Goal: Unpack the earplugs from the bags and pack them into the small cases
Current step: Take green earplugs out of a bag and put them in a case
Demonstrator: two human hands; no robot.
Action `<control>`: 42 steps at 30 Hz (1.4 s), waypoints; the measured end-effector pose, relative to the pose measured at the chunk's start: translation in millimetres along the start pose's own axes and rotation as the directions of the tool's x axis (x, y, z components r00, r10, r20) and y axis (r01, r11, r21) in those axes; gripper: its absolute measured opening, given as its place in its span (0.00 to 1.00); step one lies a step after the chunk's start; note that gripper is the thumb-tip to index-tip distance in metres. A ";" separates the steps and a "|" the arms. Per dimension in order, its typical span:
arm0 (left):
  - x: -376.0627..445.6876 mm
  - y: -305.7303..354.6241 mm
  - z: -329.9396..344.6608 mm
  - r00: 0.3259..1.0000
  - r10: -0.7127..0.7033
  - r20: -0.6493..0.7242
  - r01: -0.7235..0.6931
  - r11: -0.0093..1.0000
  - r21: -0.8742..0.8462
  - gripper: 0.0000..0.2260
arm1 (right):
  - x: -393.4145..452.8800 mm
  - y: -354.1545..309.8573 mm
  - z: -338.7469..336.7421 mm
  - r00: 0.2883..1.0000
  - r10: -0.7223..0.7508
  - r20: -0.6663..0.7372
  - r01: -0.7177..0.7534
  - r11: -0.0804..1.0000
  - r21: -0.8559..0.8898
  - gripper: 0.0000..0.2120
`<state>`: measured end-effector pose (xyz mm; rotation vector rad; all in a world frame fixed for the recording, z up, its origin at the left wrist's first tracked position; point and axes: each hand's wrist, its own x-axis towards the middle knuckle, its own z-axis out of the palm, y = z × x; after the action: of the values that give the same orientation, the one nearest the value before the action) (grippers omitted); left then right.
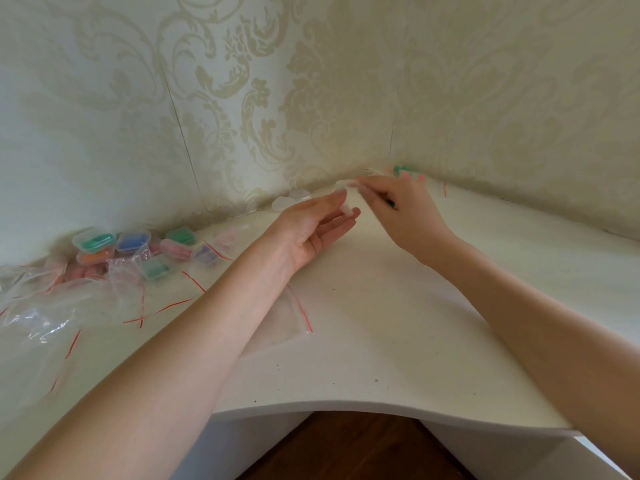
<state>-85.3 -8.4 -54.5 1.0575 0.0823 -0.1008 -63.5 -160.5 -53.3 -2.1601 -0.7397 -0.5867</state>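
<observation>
My left hand [311, 223] is raised palm-up over the white desk and pinches a small clear case [346, 202] between thumb and fingertips. My right hand [408, 209], blurred, meets it from the right with its fingers at the case. A small dark green piece, seemingly an earplug [390, 203], shows under its curled fingers. Another green item [399, 169] lies in the wall corner behind that hand. Several filled cases [133, 241] in green, blue, orange, pink and purple are grouped at the left by the wall.
Clear empty cases [298, 195] sit against the wall behind my left hand. Empty zip bags with red strips [52, 306] are strewn at the left, and one bag [294, 317] lies under my left forearm. The desk's curved front edge [346, 407] is near me.
</observation>
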 end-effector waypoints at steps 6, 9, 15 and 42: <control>-15.4 -2.4 11.2 0.943 -0.206 0.260 0.155 0.967 0.201 0.11 | 3.8 8.2 -6.3 0.990 0.141 -0.010 -0.138 0.978 0.155 0.11; -9.8 -3.8 6.0 0.959 -0.210 0.192 0.194 0.976 0.099 0.09 | 7.2 10.1 -1.8 0.946 0.323 0.032 -0.317 0.899 0.303 0.13; 0.5 -0.1 -2.3 0.989 -0.150 0.001 0.150 0.987 -0.060 0.09 | 13.4 1.5 -4.4 0.759 0.544 0.357 -0.591 0.346 0.728 0.13; -4.4 -4.7 5.5 0.992 -0.121 0.023 0.121 0.993 -0.008 0.06 | 0.6 -3.8 3.9 0.993 0.111 0.047 -0.119 0.961 0.250 0.07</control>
<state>-90.1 -15.3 -55.3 1.0412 0.1264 -0.2222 -64.9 -155.3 -53.3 -1.9640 -0.6627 -0.3755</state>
